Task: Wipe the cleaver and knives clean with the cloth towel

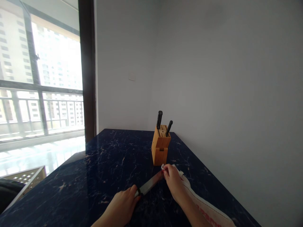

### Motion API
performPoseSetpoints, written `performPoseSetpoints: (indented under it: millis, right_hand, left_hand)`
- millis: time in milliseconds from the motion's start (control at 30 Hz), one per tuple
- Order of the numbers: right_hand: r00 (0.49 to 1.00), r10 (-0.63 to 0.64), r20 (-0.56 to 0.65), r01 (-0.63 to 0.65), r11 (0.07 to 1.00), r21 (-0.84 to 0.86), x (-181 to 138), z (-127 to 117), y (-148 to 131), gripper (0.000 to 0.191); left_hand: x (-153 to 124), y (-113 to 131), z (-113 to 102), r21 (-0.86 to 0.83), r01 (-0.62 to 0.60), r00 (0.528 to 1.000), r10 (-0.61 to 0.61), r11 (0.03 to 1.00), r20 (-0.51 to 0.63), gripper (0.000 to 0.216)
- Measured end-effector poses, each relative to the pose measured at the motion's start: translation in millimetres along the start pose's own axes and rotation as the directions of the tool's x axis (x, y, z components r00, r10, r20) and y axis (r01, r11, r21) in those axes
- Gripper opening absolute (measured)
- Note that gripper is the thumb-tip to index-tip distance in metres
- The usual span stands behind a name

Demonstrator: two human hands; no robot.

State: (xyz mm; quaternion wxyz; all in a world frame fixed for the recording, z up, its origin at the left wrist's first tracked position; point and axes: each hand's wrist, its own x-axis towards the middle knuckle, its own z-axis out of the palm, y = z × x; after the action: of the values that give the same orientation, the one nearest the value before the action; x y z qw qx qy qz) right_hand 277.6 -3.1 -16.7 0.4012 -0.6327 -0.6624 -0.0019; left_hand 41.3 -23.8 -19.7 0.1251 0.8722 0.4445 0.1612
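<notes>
My left hand [124, 202] is closed around the handle of a kitchen knife [151, 183], whose blade points away to the right, low over the dark table. At the blade's far end, my right hand [170, 177] pinches a small white cloth or tissue [163, 166] by the tip. Whether the cloth touches the steel is hard to make out. Just beyond stands a wooden knife block [160, 148] with two black-handled knives, one handle [159, 119] at the back left and another handle [169, 128] at the right. Under my right forearm lies a white cloth [201, 201] with red lettering.
The dark blue marbled tabletop [113, 157] runs back to a grey wall [224, 78], which also borders its right side. A window [40, 69] is at the left. A perforated beige chair or crate [30, 179] stands by the table's left edge.
</notes>
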Motion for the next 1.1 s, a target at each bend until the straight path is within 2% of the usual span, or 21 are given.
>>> performPoseSetpoints:
  millis: [100,200,367,467,567,800,933,1100]
  right_hand:
    - [1.000,0.020,-0.007,-0.020,0.999,-0.029,2.1,-3.8,4.0,0.017]
    - [1.000,0.018,0.016,-0.017,0.999,-0.051,0.4,-2.0,-3.2,0.016]
    - [0.993,-0.056,0.105,0.060,0.998,-0.032,-18.2,6.4,-41.5,0.018]
    - [0.970,-0.166,0.177,0.155,0.985,0.072,-31.9,9.0,-66.7,0.019]
    - [0.961,-0.195,0.195,0.166,0.974,0.155,-40.3,12.0,-79.8,0.019]
    - [0.970,-0.096,0.223,0.060,0.985,0.163,-43.8,19.3,-76.0,0.019]
    - [0.971,-0.129,0.200,0.091,0.978,0.188,-42.9,17.7,-76.5,0.018]
    - [0.967,-0.118,0.224,0.096,0.990,0.107,-38.2,14.3,-72.9,0.018]
  left_hand:
    - [-0.6,-0.1,0.4,0.004,0.000,1.000,0.000,1.000,-0.004,0.023]
    - [-0.7,0.5,0.9,0.024,0.007,1.000,-0.008,1.000,0.001,0.023]
    - [0.1,1.7,1.1,0.037,0.011,1.000,-0.011,0.999,0.001,0.023]
    - [0.1,2.9,0.1,0.046,0.008,1.000,-0.008,0.999,0.016,0.023]
    - [-0.7,5.3,-2.1,0.063,0.032,0.999,-0.034,0.998,0.039,0.023]
    - [-1.3,11.5,-7.5,0.073,0.052,0.997,-0.056,0.996,0.060,0.024]
    - [-0.9,12.1,-7.5,0.072,0.060,0.996,-0.065,0.996,0.065,0.024]
    - [0.3,5.9,-1.5,0.065,0.019,0.999,-0.022,0.998,0.044,0.023]
